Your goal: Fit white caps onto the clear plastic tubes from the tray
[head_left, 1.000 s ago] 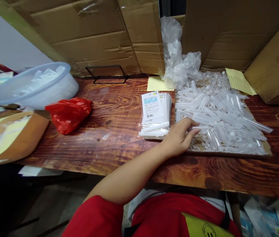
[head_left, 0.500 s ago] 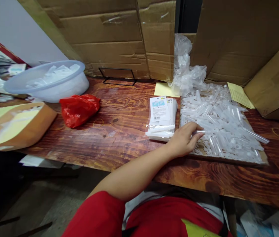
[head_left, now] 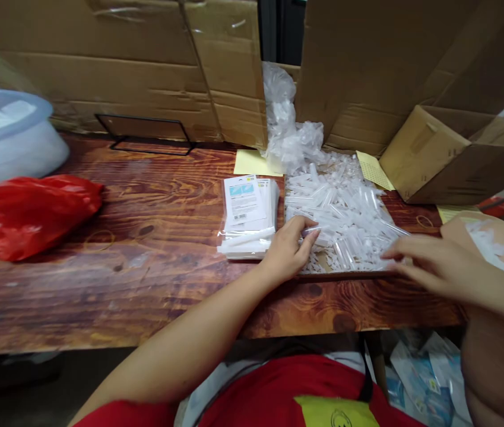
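My left hand (head_left: 288, 249) rests at the near left edge of a shallow cardboard tray (head_left: 367, 274). Thumb and forefinger pinch a small clear plastic tube (head_left: 313, 229). Loose clear and whitish plastic tubes (head_left: 345, 204) cover the tray in a heap. My right hand (head_left: 430, 264), blurred by motion, is over the tray's right front corner. Its fingers are stretched out, thumb apart, with nothing visible between them. Left of the tray lies a stack of clear plastic packets (head_left: 247, 219) with printed white cards.
A red plastic bag (head_left: 33, 213) and a pale blue basin (head_left: 11, 148) are on the left. Behind them stands a black wire stand (head_left: 149, 136). Crumpled clear plastic (head_left: 294, 127) sits behind the tray. To the right are a cardboard box (head_left: 438, 154) and a tan container (head_left: 456, 237) of white pieces.
My view has swung to the right. My right hand has come in from the right over the tray. The left hand stays at the tray's left side, still pinching.
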`<state>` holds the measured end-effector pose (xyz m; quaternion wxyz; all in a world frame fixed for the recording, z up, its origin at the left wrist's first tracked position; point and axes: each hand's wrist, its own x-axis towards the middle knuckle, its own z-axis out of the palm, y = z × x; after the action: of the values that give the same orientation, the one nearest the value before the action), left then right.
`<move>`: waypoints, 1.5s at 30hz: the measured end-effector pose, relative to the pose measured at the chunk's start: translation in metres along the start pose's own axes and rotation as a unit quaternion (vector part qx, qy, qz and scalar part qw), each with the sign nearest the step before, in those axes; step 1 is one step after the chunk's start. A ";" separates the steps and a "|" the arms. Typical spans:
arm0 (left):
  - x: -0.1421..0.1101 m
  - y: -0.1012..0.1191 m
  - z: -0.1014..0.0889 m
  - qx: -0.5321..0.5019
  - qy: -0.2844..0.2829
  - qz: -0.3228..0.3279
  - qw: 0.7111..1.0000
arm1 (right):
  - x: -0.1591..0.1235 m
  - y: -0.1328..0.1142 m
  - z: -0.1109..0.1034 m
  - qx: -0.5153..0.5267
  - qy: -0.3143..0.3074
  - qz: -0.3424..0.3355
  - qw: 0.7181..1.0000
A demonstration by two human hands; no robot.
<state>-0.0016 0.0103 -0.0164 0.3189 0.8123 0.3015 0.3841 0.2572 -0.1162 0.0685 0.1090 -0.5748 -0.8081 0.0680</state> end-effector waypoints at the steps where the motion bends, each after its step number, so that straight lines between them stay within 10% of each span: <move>1: 0.000 0.000 0.000 0.002 0.000 -0.002 1.000 | 0.006 0.008 0.002 -0.006 -0.006 0.006 1.000; 15: -0.001 0.004 0.003 0.005 -0.020 -0.025 0.999 | 0.050 0.022 0.036 -0.096 -0.077 0.055 0.991; 19: -0.001 0.006 0.000 -0.019 -0.014 -0.024 0.999 | 0.065 0.013 0.020 0.114 0.055 0.055 0.990; 24: 0.000 0.003 -0.001 -0.066 -0.011 -0.027 0.997 | 0.080 -0.004 0.036 0.414 0.097 0.008 0.905; 45: 0.002 0.015 -0.007 -0.106 -0.002 -0.036 0.994 | 0.074 -0.017 0.063 0.500 0.148 0.011 0.853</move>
<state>-0.0028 0.0050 -0.0005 0.4177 0.7631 0.2874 0.4007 0.2022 -0.0507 0.0192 0.4993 -0.4550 -0.6329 0.3783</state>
